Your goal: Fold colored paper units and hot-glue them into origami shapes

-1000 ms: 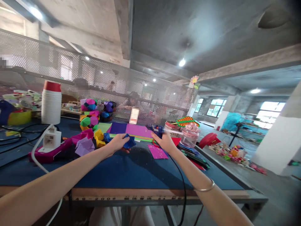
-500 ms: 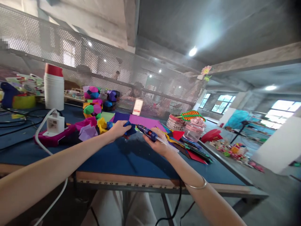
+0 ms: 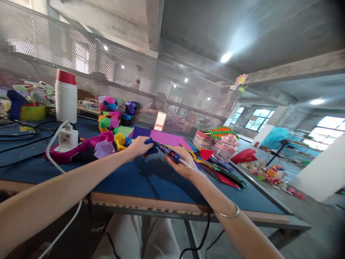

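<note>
Over the blue tabletop (image 3: 151,180), my left hand (image 3: 138,146) is closed on a dark blue folded paper piece (image 3: 152,145). My right hand (image 3: 182,160) wraps round a blue hot glue gun (image 3: 170,153), with a clear glue stick (image 3: 194,167) sticking out of its back. The gun's nozzle points left at the blue paper; whether it touches cannot be made out. Left of my left hand lie folded paper pieces: yellow (image 3: 120,141), lilac (image 3: 104,149) and pink (image 3: 101,139). Behind my hands are flat sheets of purple paper (image 3: 168,138) and dark blue paper (image 3: 141,132).
A magenta power strip (image 3: 67,151) with a white plug (image 3: 68,137) stands left. Behind are stacked paper cups (image 3: 66,99) and multicoloured paper balls (image 3: 109,122). To the right are a clear jar (image 3: 225,149), a basket (image 3: 202,140) and pens (image 3: 229,174). A perforated screen (image 3: 121,81) closes the back.
The view has shifted slightly, so the scene sits a little further right. Both hands keep their holds on the blue paper and the glue gun.
</note>
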The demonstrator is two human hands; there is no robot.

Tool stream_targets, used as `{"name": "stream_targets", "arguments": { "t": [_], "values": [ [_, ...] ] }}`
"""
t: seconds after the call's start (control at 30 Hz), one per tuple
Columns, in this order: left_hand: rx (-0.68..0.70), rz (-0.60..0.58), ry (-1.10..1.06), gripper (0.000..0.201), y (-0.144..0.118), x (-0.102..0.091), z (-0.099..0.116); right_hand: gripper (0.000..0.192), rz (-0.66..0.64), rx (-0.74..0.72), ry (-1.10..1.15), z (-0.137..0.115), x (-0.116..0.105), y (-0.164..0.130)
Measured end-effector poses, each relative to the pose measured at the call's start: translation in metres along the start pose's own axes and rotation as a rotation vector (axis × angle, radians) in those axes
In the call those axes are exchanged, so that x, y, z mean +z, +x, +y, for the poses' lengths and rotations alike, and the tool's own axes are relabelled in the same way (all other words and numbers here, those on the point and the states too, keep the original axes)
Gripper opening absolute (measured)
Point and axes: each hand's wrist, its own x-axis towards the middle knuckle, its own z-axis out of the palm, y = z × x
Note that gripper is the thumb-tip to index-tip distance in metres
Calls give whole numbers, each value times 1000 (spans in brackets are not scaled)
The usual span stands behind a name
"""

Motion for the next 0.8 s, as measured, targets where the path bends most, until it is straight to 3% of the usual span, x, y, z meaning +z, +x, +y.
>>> {"name": "stream_targets", "arguments": {
  "t": [0.37, 0.6, 0.8],
  "values": [
    [116, 33, 249, 15, 1, -3, -3, 18, -43, -4, -36, -3, -1, 1],
    [187, 82, 343, 16, 6, -6, -6, 17, -6, -12, -49, -1, 1, -1],
    [110, 7, 282, 17, 5, -5, -8, 19, -19, -11, -57, -2, 1, -1]
  ]
}}
